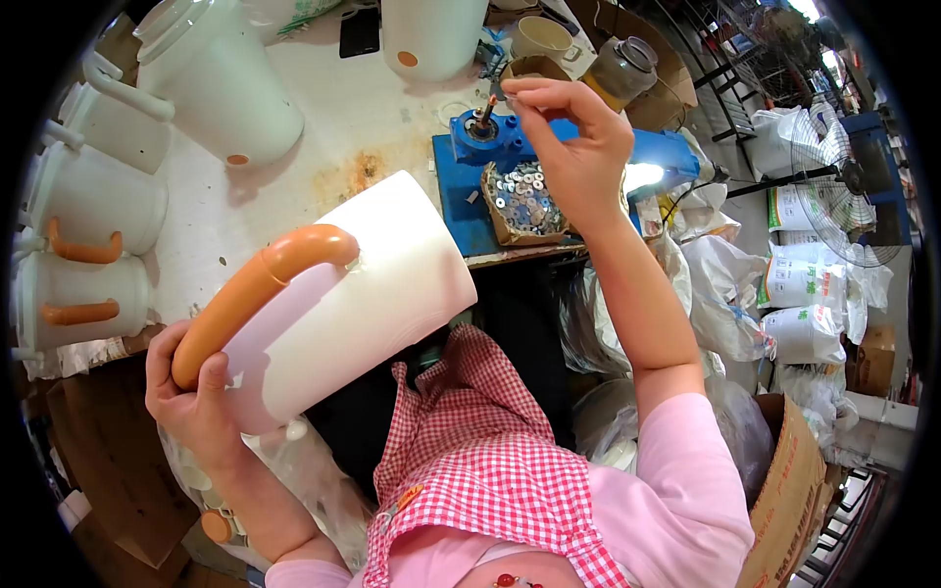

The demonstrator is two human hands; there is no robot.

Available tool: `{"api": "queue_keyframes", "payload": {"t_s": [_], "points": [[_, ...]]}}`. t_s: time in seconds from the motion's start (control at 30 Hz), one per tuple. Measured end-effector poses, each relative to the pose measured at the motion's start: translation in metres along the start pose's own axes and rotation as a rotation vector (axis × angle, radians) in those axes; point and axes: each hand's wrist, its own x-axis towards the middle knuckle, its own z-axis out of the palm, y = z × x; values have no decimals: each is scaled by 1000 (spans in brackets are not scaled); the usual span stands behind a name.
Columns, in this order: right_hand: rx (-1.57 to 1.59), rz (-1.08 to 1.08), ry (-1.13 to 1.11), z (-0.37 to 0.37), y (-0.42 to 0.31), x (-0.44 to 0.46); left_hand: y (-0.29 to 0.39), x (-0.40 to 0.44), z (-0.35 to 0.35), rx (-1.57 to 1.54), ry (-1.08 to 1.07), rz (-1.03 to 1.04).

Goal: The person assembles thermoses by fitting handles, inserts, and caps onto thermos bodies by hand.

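A white plastic cylinder (368,284) with an orange curved handle (257,284) lies tilted over my lap, against the table edge. My left hand (196,392) is closed around the handle's lower end and the cylinder's end. My right hand (578,127) is raised in a pinch over a blue bench machine (480,137) with an upright copper-coloured tip. Something small may be between its fingertips, but I cannot make it out. Below that hand sits a cut-down cardboard box (524,203) full of flat metal washers.
Several white jugs (221,88) stand at the left and back of the table (323,118). A phone (360,33), a beige cup (542,37) and a jar of yellowish liquid (619,72) lie further back. Plastic bags (725,294), a fan (851,176) and a carton (789,490) are at the right.
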Motion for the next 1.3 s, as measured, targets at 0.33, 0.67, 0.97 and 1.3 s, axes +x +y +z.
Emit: {"api": "queue_keyframes", "payload": {"t_s": [0.33, 0.67, 0.97, 1.3], "points": [[-403, -457, -136, -1, 12, 13, -2, 3, -2, -42, 6, -2], [686, 555, -330, 13, -43, -45, 24, 52, 25, -5, 89, 88], [697, 527, -44, -18, -3, -39, 69, 93, 152, -88, -13, 258], [657, 555, -59, -20, 11, -46, 54, 98, 163, -38, -23, 243]]}}
